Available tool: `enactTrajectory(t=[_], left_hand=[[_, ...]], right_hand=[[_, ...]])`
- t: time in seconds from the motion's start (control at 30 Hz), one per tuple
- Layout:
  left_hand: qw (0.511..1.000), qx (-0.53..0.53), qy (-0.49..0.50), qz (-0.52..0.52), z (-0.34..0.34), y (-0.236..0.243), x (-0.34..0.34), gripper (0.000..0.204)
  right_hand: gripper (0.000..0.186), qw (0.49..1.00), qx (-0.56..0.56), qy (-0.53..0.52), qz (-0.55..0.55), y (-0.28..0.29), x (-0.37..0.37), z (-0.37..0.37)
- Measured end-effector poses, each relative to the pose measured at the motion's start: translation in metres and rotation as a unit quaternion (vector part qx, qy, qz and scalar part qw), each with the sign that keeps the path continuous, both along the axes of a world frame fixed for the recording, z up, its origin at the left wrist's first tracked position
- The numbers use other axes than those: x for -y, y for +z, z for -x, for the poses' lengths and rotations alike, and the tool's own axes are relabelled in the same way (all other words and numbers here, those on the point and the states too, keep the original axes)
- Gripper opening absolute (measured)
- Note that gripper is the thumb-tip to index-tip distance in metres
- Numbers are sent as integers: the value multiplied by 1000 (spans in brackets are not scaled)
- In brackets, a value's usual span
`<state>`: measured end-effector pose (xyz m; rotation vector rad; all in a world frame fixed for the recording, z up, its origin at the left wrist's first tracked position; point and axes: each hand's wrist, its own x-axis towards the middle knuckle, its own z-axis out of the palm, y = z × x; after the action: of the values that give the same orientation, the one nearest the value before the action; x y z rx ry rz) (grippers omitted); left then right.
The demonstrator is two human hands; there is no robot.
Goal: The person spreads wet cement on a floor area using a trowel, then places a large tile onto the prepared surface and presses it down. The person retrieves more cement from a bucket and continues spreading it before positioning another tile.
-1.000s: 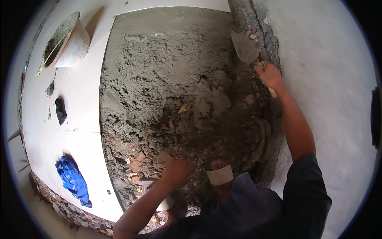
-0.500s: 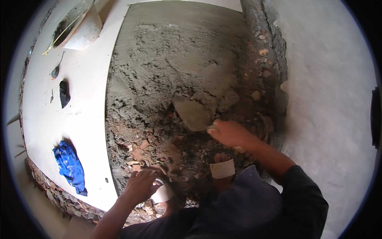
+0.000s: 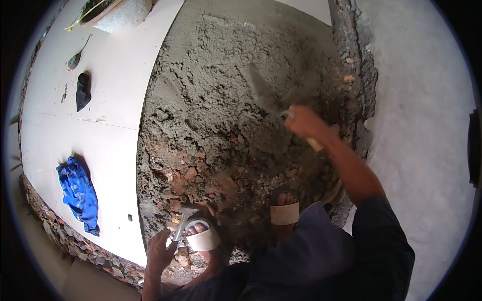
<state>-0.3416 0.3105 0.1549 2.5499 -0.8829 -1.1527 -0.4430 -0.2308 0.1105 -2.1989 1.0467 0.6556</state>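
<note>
My right hand (image 3: 304, 122) grips the wooden handle of a trowel (image 3: 265, 93), whose blurred grey blade lies over the wet grey mortar bed (image 3: 216, 85). My left hand (image 3: 159, 251) is low at the near edge of the bed and holds a small metal tool (image 3: 179, 228) beside my left foot. Both feet stand in pale sandals (image 3: 284, 213) on broken red brick rubble (image 3: 186, 178) at the near end of the mortar.
Large white tiles (image 3: 105, 115) lie to the left, with a blue cloth (image 3: 78, 193) on them and dark mortar smears (image 3: 83, 91). A bucket (image 3: 118, 9) sits at the top left. A rough chiselled channel (image 3: 359, 65) borders a grey wall (image 3: 422, 125) on the right.
My right hand swung from the far right corner down to the rubble, then back up to mid-bed with the trowel. My left hand moved down toward my left foot.
</note>
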Motion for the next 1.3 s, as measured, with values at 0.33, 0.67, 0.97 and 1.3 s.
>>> enactTrajectory(t=[0.33,0.67,0.97,1.3], left_hand=[[988,85,-58,114,-21,-1,30,40],[986,85,-23,140,-19,-14,21,34],[889,396,164,161,-159,-107,3,48],[859,413,283,102,-184,-150,31,83]], right_hand=[[31,983,-30,170,54,72,-29,8],[33,971,-10,230,58,24,-110,-38],[24,952,49,-296,-69,56,-100,68],[36,869,253,-378,-194,-49,-272,-113]])
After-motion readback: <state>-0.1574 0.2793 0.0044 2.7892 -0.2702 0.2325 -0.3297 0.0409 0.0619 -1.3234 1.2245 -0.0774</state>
